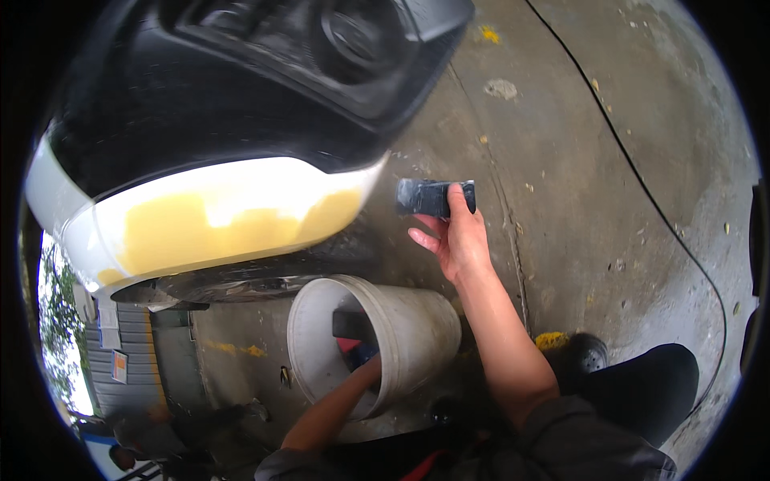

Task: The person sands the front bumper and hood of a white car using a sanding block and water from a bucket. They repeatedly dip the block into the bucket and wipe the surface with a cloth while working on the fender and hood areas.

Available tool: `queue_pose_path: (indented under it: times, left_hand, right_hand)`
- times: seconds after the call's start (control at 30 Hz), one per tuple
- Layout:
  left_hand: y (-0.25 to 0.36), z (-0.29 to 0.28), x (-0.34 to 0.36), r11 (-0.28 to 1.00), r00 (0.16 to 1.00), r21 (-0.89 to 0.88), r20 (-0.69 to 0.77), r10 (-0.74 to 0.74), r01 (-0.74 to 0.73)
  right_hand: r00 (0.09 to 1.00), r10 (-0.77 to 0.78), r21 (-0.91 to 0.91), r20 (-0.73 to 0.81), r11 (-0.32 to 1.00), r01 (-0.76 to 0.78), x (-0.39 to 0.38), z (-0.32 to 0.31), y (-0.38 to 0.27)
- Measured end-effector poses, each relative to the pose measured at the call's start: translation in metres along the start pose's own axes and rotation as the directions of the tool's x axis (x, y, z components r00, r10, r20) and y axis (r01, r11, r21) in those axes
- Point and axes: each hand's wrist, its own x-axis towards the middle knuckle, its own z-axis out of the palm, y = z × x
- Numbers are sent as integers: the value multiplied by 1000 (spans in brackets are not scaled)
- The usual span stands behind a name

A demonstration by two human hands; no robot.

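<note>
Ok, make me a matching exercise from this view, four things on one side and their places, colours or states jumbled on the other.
Things:
1. Dark block
2. Bucket
3. Vehicle panel
4. Cable

Descriptions:
A. White with yellow patches
B. Black, strung along the floor
C. Held in the right hand
D. Has the left forearm reaching into it

Pairs: 1-C, 2-D, 3-A, 4-B

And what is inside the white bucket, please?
A dark block, something red and the left forearm. The bucket's side hides most of the left hand and whatever lies deeper.
</note>
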Motion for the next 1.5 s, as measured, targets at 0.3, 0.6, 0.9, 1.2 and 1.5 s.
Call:
queue_pose_path:
  times: [0.3,0.6,0.9,1.2,1.5]
  left_hand:
    - [57,-153,-181,-43,948,-955,-295,115,-292]
    - [221,-233,-269,639,405,-273,-912,67,-719]
    - [-69,-6,-195,727,502,-683,-655,-565,-73]
    - [-7,25,-157,304,427,-922,-382,-820,-242]
    - [-60,38,-156,389,395,-864,-495,-774,-320]
  right_hand:
    - [991,-137,260,-6,956,134,15,15,30]
    - [689,-720,-345,81,628,697,-2,93,111]
    - [829,-557,-115,36,822,558,-14,105,101]
    - [839,-542,-90,40,835,543,11,102,77]
    - [883,-464,-23,-69,886,463,59,107,37]
